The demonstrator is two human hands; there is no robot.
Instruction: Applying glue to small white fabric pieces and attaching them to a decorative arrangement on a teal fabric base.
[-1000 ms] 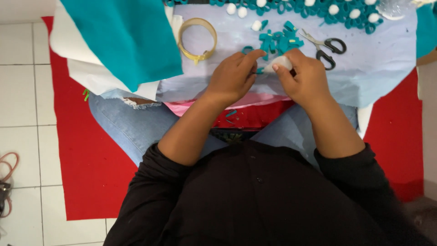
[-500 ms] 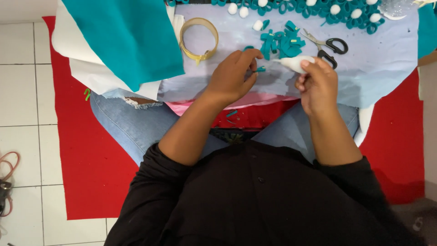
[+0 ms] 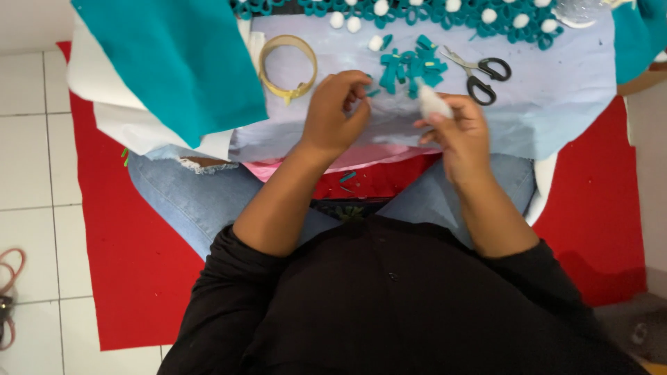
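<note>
A: What is the right hand (image 3: 458,132) holding?

B: A small white fluffy piece (image 3: 432,103), pinched between the fingertips just right of the frame's centre, in the upper half. It sticks up from the fingers, above the pale lilac sheet (image 3: 556,104) spread over the lap.

A: And the left hand (image 3: 333,114)?

B: It sits just left of centre, fingers curled in, thumb and forefinger closed together near a small teal strip (image 3: 374,92). I cannot tell if the strip is truly gripped or only touched; the piece is very small.

A: What lies closest to them?

B: A heap of teal felt strips (image 3: 413,68) right above, between the two hands. Just to its right, black-handled scissors (image 3: 479,73) lie on the sheet, blades pointing to the upper left.

A: Further out?

B: A yellow ring of ribbon or tape (image 3: 288,66) lies left of the left hand. Along the top edge runs a band of teal loops dotted with white pompoms (image 3: 486,14). A big piece of teal felt (image 3: 174,62) fills the upper left, lying over white sheets (image 3: 97,83).

A: And underneath?

B: Blue jeans, a pink layer (image 3: 347,160) peeping under the lilac sheet, a red mat (image 3: 139,264) on white tiles.
</note>
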